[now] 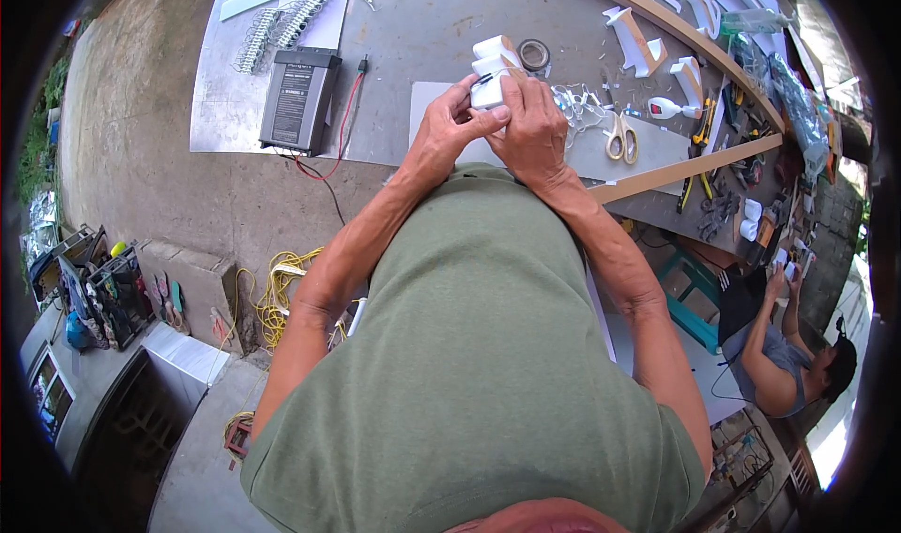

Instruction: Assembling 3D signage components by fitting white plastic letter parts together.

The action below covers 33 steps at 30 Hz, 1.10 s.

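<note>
My left hand [445,128] and my right hand [535,129] are closed around a small white block-shaped piece [486,95] over the near edge of the table. A short black part shows on the piece by my left fingertips; what it is I cannot make out. Just beyond my fingers lie more white rounded pieces [495,53] and a roll of dark tape [534,55]. Thin white wires [584,109] are tangled beside my right hand, next to scissors [621,140] with pale handles.
A dark box-shaped unit [300,101] with red and black leads stands at the table's left, near metal coils [302,17]. Wooden strips [690,169] frame the right side, near a red-and-white bottle [663,108] and pliers [699,139]. Another person [788,355] sits at right, handling white pieces.
</note>
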Each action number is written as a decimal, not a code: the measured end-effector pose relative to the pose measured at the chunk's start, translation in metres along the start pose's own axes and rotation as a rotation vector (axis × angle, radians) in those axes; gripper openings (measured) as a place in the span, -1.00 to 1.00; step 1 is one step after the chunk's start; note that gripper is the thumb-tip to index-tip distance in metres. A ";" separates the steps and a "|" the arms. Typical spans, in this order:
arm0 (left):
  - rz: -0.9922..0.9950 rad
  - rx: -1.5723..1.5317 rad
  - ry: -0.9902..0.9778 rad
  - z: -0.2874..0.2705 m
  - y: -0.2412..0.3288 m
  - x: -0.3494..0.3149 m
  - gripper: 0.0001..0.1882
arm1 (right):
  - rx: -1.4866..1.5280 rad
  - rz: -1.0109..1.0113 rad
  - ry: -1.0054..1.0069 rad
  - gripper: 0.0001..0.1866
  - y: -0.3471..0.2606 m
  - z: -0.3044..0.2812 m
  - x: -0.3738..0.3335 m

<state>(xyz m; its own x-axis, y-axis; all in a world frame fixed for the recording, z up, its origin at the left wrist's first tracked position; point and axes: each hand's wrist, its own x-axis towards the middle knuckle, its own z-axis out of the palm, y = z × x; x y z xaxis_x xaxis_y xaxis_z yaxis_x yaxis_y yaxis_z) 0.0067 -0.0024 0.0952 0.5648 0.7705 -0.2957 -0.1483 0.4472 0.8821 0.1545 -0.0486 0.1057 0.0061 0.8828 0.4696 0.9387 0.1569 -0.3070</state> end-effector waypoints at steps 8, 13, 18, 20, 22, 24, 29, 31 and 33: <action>-0.044 0.028 -0.055 -0.026 -0.016 0.019 -0.25 | 0.207 0.076 -0.180 -0.57 0.006 0.012 -0.017; -0.127 0.209 -0.053 -0.044 -0.030 0.023 -0.30 | 0.360 0.118 -0.284 -0.63 0.011 0.016 -0.022; -0.216 0.252 -0.088 -0.059 -0.024 0.024 -0.20 | 0.620 0.440 -0.288 -0.77 0.012 0.003 -0.017; -0.262 0.335 -0.123 -0.072 -0.024 0.026 -0.15 | 0.511 0.357 -0.231 -0.79 0.029 0.001 -0.016; -0.345 0.335 -0.172 -0.080 -0.027 0.031 -0.15 | 0.473 0.400 -0.374 -0.73 0.048 0.005 -0.020; -0.393 0.322 -0.235 -0.085 -0.024 0.039 -0.17 | 0.491 0.451 -0.460 -0.69 0.056 0.012 -0.030; -0.384 0.528 -0.299 -0.083 -0.020 0.049 -0.35 | 0.499 0.611 -0.463 -0.66 0.057 0.021 -0.035; -0.375 0.587 -0.291 -0.082 -0.016 0.052 -0.38 | 0.481 0.582 -0.478 -0.64 0.061 0.023 -0.034; -0.405 0.922 -0.305 -0.082 -0.012 0.055 -0.39 | 0.465 0.551 -0.496 -0.63 0.064 0.025 -0.033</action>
<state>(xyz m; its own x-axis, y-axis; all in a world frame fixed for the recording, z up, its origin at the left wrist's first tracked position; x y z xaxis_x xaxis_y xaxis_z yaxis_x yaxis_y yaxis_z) -0.0268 0.0717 0.0381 0.6334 0.4366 -0.6389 0.7001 0.0283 0.7135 0.2060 -0.0570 0.0499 0.1660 0.9599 -0.2261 0.6099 -0.2801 -0.7414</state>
